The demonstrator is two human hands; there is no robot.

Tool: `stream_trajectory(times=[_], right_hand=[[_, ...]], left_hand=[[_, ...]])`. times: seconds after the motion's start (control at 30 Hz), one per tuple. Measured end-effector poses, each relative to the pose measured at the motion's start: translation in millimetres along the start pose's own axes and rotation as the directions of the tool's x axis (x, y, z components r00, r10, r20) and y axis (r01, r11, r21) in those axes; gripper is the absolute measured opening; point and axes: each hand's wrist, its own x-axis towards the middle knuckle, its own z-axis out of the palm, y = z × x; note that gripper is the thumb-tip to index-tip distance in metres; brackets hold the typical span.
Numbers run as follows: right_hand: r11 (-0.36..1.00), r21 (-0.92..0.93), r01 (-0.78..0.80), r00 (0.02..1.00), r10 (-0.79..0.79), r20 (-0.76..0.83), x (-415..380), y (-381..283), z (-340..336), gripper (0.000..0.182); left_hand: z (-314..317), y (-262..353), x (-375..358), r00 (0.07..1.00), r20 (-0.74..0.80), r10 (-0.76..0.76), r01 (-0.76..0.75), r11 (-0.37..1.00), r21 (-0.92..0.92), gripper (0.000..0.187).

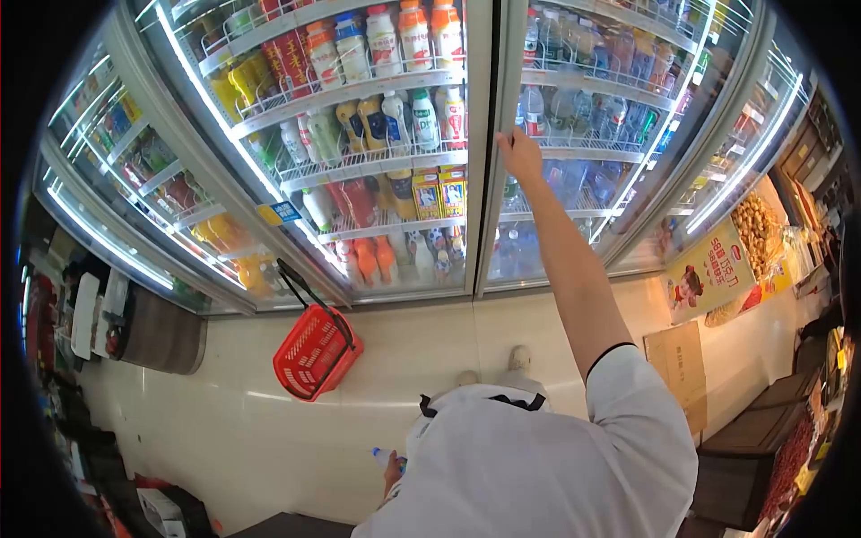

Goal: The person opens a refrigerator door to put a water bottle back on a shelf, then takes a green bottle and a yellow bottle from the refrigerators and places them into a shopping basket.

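From my remote station I read the view as follows, starting with the biggest item. A row of glass-door coolers (359, 170) fills the upper half of the picture, its wire shelves packed with drinks in orange, yellow, white and clear bottles. Two doors meet at a pale upright frame (491, 152) near the middle. Below the coolers lies a cream tiled floor (224, 394), with both shoes visible just in front of the cooler base.

The person's white shirt (538, 466) covers the lower centre. To the right stand a brown cardboard box (679, 363) on the floor and a display of snack goods with a yellow printed sign (713, 269).

A red shopping basket (316, 352) sits on the floor left of the person, just in front of the left-hand door, with its black handles raised (it is tilted in this lens, so I cannot tell what it contains).

The right hand (519, 152) is stretched up at arm's length, fingers curled on the edge of the right-hand cooler door beside the frame. The left hand (393, 473) hangs low by the hip, closed around a clear plastic bottle (384, 457) with a blue cap; the shirt hides most of it.
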Motion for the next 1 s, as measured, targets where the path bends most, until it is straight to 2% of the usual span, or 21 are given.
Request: stream_trajectory(times=[0.07,0.13,0.17,0.2,0.27,0.3,0.33,0.37,0.4,0.47,0.53,0.57,0.6,0.67,0.73,0.77,0.8,0.87,0.9,0.97,1.0], right_hand=[[0.996,-0.037,0.087,0.993,-0.089,-0.071,-4.0,4.7,-0.1,0.041],[0.995,0.053,0.082,0.989,-0.075,-0.131,-27.8,-4.9,-19.4,0.039],[0.996,0.082,0.034,0.998,-0.029,-0.063,-40.5,-12.8,-36.1,0.036],[0.994,0.105,-0.028,1.0,0.027,0.011,-55.2,-22.0,-58.2,0.034],[0.988,0.131,-0.081,0.996,0.076,0.04,-88.2,-35.3,-103.3,0.032],[0.978,0.177,-0.108,0.993,0.098,0.062,-103.1,-42.2,-122.4,0.029],[0.989,0.121,-0.091,0.995,0.084,0.056,-120.0,-44.1,-142.3,0.027],[0.996,0.06,-0.068,0.996,0.065,0.062,-136.2,-47.3,-164.4,0.027],[0.989,0.139,-0.042,0.999,0.042,0.004,-149.8,-60.6,-187.3,0.027],[0.994,0.108,-0.034,0.997,0.041,-0.059,-193.6,-37.9,-226.4,0.032],[0.998,0.039,-0.041,0.98,0.048,-0.194,-235.6,-27.6,-268.3,0.031],[0.991,-0.014,-0.134,0.982,0.131,-0.139,-276.9,-2.2,-299.2,0.033],[0.976,-0.174,-0.133,0.969,0.091,-0.229,-329.5,36.2,-321.7,0.047],[0.934,0.032,-0.356,0.858,0.34,-0.386,-389.2,59.1,-366.3,0.057],[0.824,0.139,-0.549,0.566,0.489,-0.664,-351.6,30.8,-374.9,0.058],[0.756,0.089,-0.649,0.544,0.543,-0.64,-353.7,30.3,-390.3,0.049],[0.8,0.29,-0.525,0.47,0.556,-0.686,-340.0,28.0,-392.9,0.054],[0.937,0.256,-0.239,0.564,0.349,-0.749,-317.0,30.0,-393.8,0.057],[0.936,0.253,-0.246,0.562,0.351,-0.749,-315.4,42.2,-403.8,0.057],[0.886,0.115,-0.45,0.391,0.311,-0.866,-313.7,70.7,-425.8,0.06],[0.784,0.014,-0.621,0.301,0.255,-0.919,-295.6,72.4,-430.0,0.054]], left_hand=[[1.9,4.6,-7.5,0.999,0.025,-0.03,0.027,0.994,0.106,0.068],[2.8,15.6,-3.0,0.986,0.144,-0.087,0.057,0.977,0.204,0.076],[-6.0,22.3,1.9,0.877,0.438,-0.197,0.083,0.96,0.267,0.08],[1.2,17.9,-2.2,0.988,0.078,-0.132,0.106,0.954,0.279,0.076],[12.0,32.1,-1.2,0.981,-0.156,-0.119,0.159,0.948,0.276,0.071],[18.2,47.1,-0.6,0.969,-0.228,-0.1,0.163,0.946,0.279,0.07],[24.1,62.0,5.1,0.958,-0.279,-0.071,0.156,0.943,0.295,0.07],[33.7,78.7,12.4,0.951,-0.307,-0.031,0.135,0.936,0.324,0.07],[47.0,95.0,17.6,0.944,-0.33,0.009,0.115,0.928,0.354,0.072],[69.6,146.3,36.6,0.982,-0.156,0.103,-0.028,0.907,0.42,0.065],[114.2,198.7,45.6,0.964,-0.15,0.22,-0.096,0.812,0.576,0.056],[134.7,220.9,42.6,0.965,-0.052,0.257,-0.186,0.811,0.554,0.054],[162.9,252.8,30.4,0.955,0.043,0.294,-0.273,0.808,0.523,0.052],[210.5,285.6,52.3,0.929,0.166,0.329,-0.365,0.751,0.55,0.047],[269.4,323.2,2.5,0.868,0.244,0.432,-0.495,0.727,0.475,0.046],[294.1,328.6,8.6,0.857,0.299,0.419,-0.513,0.738,0.437,0.047],[317.6,332.8,14.3,0.843,0.351,0.408,-0.529,0.75,0.398,0.047],[364.2,347.8,-2.0,0.775,0.498,0.389,-0.589,0.732,0.344,0.047],[389.0,351.9,-10.3,0.756,0.539,0.371,-0.581,0.76,0.291,0.044],[436.0,364.8,-39.7,0.718,0.598,0.356,-0.56,0.805,0.194,0.04],[457.9,376.0,-62.3,0.701,0.616,0.36,-0.55,0.822,0.146,0.039]])
